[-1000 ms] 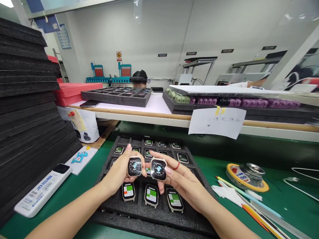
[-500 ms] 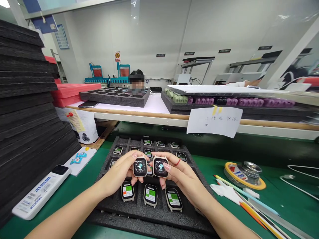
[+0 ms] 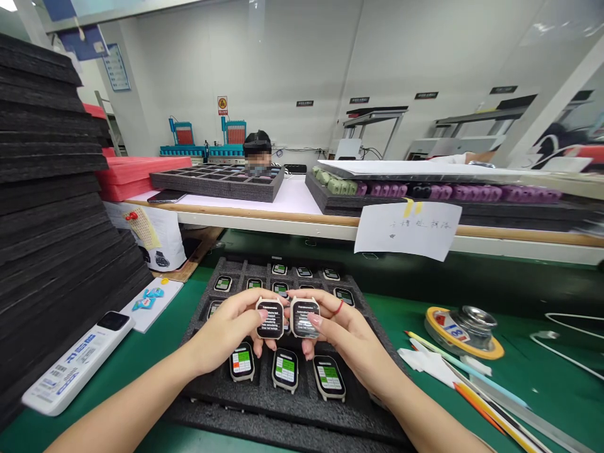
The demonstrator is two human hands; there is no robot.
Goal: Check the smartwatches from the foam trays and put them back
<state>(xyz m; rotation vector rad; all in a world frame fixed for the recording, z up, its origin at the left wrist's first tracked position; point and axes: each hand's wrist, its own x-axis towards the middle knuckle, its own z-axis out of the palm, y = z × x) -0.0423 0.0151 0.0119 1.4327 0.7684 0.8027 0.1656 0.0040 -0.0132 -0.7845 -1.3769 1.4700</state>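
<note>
My left hand (image 3: 238,321) is closed around a strapless smartwatch (image 3: 272,319) with a pale case, its thumb over the left part of the screen. A matching smartwatch (image 3: 302,314) sits in my right hand (image 3: 342,327), whose thumb lies on the lower right of the glass. Both screens show white text lists on black. The two watches are held side by side above a black foam tray (image 3: 257,402). In the tray's slots lie several more watches; the front ones, such as the middle watch (image 3: 285,369), show green and white grids. My hands hide the tray's middle.
Black foam sheets (image 3: 47,220) are stacked high at the left, beside a white power bank (image 3: 78,365). To the right lie a tape roll (image 3: 465,333) and several pens (image 3: 476,402). A shelf (image 3: 292,220) with trays crosses behind; a person (image 3: 257,154) is beyond it.
Both held watches' screens have switched from clock faces to text lists. My left thumb has moved onto its watch's screen, and that watch has shifted slightly right.
</note>
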